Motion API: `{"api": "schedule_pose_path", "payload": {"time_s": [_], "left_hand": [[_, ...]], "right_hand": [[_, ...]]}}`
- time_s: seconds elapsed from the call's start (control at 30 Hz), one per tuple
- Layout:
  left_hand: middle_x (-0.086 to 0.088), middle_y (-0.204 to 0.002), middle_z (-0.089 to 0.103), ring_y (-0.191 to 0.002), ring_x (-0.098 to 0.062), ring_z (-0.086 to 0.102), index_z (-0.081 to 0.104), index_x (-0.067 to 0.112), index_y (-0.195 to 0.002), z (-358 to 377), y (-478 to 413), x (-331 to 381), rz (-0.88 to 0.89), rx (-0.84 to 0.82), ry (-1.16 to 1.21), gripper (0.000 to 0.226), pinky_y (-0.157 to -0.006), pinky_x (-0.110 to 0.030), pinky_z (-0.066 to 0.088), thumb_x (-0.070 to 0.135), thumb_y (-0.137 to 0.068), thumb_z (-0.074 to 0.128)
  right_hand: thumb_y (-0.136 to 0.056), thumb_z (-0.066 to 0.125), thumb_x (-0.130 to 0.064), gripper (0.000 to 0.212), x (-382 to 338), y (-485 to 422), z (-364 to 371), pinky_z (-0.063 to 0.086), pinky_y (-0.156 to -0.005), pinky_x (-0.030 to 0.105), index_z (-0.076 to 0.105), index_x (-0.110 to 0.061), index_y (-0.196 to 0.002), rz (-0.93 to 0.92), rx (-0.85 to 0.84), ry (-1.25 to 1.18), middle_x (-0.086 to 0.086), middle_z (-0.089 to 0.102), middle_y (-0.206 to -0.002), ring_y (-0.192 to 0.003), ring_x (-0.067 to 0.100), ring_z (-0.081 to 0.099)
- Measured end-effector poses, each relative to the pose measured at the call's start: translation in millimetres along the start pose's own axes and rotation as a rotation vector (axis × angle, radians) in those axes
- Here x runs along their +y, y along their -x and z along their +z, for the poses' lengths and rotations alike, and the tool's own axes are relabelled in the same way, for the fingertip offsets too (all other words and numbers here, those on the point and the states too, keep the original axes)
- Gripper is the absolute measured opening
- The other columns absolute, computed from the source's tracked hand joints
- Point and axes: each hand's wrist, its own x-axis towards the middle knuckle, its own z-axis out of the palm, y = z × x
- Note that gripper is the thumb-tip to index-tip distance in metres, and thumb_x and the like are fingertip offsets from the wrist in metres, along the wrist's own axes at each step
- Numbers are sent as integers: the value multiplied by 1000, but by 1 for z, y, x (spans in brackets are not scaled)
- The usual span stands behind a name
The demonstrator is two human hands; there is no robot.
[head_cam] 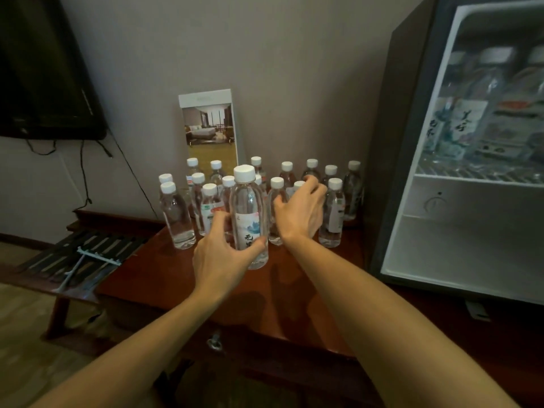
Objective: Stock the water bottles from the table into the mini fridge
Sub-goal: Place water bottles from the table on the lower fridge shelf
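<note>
We see the mini fridge (459,237) at the right end of the counter (176,275), its interior in view; its wire shelf (471,172) carries several upright white-capped fridge bottles (494,92), which are blurred. On the counter, near the wall, a cluster of water bottles (176,213) stands upright, each holding clear water under a white cap. The front bottle (247,201) is nearest us. The left hand (220,257) grasps it at the label, fingers (219,220) curled on its left side and the thumb on its right. We cannot tell whether its base touches the counter. The right hand (300,213) reaches into the cluster just beside it, fingers bent over a white cap (298,184); we cannot tell whether they grip. A brochure (210,128) leans on the wall behind.
</note>
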Motion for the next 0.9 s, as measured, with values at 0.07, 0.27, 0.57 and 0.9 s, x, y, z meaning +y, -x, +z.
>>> {"api": "schedule_pose_path", "payload": {"time_s": [0.07,0.27,0.57,0.9], "left_hand": [[26,-86,62,-80,-6,71,45,40,-108,4,-1,-1,-4,-10,5,57,-66,-44,63,72,-68,71],[26,-86,65,-77,2,69,47,42,-103,12,1,-7,-13,-22,-12,49,-65,-41,63,57,-72,82],[23,-91,66,-80,0,70,48,40,-107,17,4,5,-3,-42,-31,50,-66,-40,64,52,-74,83],[15,-96,69,-85,-3,69,47,38,-116,36,28,93,81,-74,56,57,-71,-35,61,41,-75,87]], "right_hand": [[-89,78,-35,69,7,-6,3,56,-87,39,37,-14,-141,46,-57,19,13,43,-141,-119,30,60],[-93,73,-38,66,33,-20,12,54,-92,47,40,-16,-145,122,-266,69,12,57,-143,-124,36,62],[-88,79,-38,57,58,-9,-16,58,-90,44,47,-26,-133,79,-230,-35,2,70,-121,-112,26,69],[-70,67,-67,63,89,6,-131,60,-82,44,54,-32,-121,-97,-285,-23,-8,72,-103,-96,18,69]]}}
